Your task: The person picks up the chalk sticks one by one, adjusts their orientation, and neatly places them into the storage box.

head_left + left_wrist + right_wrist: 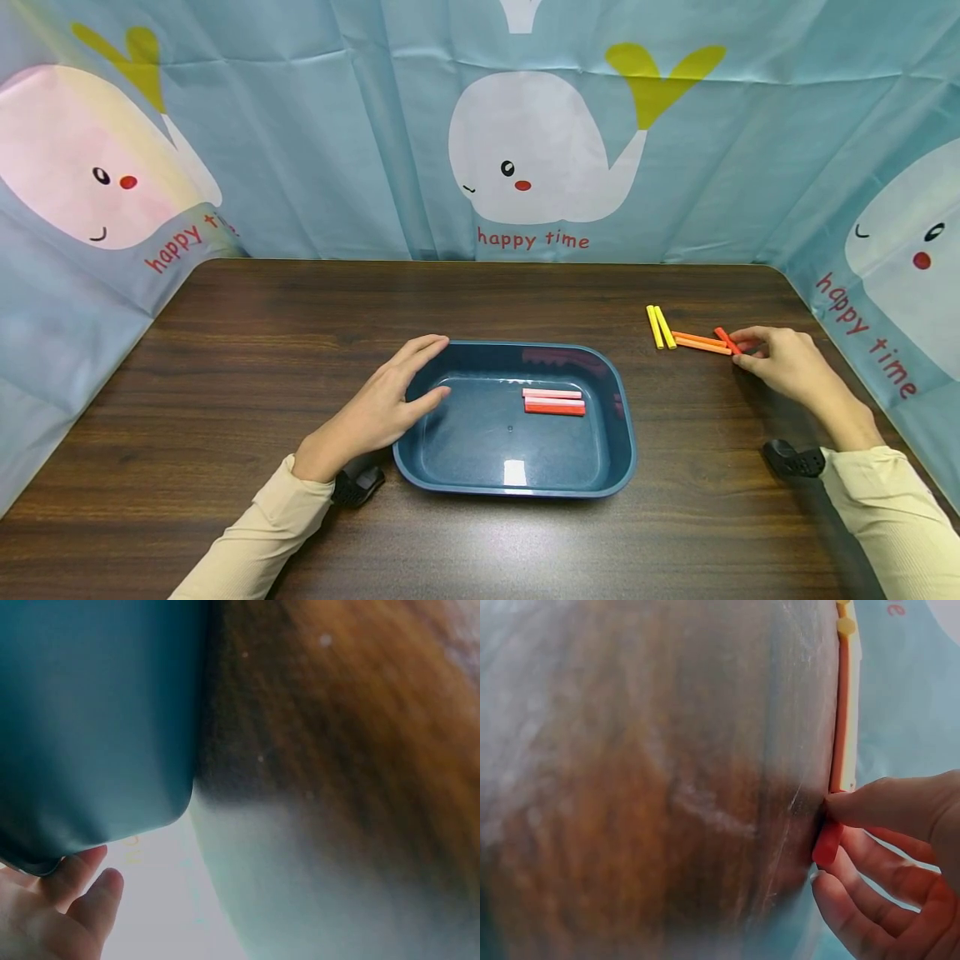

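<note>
My right hand (783,360) is at the right side of the table, with thumb and fingers pinching a short red stick (727,340). In the right wrist view the red stick (827,844) shows between the thumb and the fingers. Two orange sticks (701,342) lie right beside it, and two yellow sticks (660,327) are a little further left. My left hand (382,404) rests at the left rim of a dark blue plastic basin (517,492), fingers fairly straight and thumb reaching over the inside. Two pink sticks (551,393) and a red stick (555,410) lie in the basin.
The dark wooden table (225,400) is bordered at the back and both sides by a light blue curtain (300,167) printed with whales. A black wrist device (358,486) sits at my left wrist, another wrist device (793,460) at my right.
</note>
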Tool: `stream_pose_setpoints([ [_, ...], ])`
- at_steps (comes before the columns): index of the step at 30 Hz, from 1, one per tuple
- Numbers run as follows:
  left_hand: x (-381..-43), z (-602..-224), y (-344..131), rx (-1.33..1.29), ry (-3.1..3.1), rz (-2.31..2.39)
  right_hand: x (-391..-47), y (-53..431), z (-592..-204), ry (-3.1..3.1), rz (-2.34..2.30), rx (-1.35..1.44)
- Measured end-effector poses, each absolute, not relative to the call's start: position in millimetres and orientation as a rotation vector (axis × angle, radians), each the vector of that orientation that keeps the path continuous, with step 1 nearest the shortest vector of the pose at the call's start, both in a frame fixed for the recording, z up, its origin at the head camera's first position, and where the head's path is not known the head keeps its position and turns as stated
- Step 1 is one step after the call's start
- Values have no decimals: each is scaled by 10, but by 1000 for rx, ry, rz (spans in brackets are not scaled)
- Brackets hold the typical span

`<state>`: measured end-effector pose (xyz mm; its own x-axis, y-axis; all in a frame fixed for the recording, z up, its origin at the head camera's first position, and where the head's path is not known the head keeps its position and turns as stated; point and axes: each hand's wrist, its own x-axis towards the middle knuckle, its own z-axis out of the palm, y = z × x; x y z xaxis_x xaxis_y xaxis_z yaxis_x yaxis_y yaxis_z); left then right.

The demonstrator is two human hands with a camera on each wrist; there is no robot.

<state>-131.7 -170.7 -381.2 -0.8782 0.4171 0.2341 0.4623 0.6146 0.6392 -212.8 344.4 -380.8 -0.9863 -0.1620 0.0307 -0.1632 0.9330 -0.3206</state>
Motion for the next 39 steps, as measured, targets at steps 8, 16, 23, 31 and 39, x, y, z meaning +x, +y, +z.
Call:
stream_pose_setpoints([
  [8,-1315,-3804,-1707,-748,-2778,-1126,-2154,3466,-3823,-3076,489,272],
  [16,-1318,-3794,-1706,-743,-2788,-1135,-2118,3524,-3758,-3052,494,255],
  [23,-1316,-3789,-1710,-741,-2790,-1132,-2053,3424,-3695,-2966,494,346],
  [31,-1311,-3791,-1708,-735,-2793,-1137,-1944,3190,-3606,-2870,509,517],
  [39,-1315,-3800,-1710,-740,-2787,-1130,-1838,2958,-3501,-2770,518,624],
])
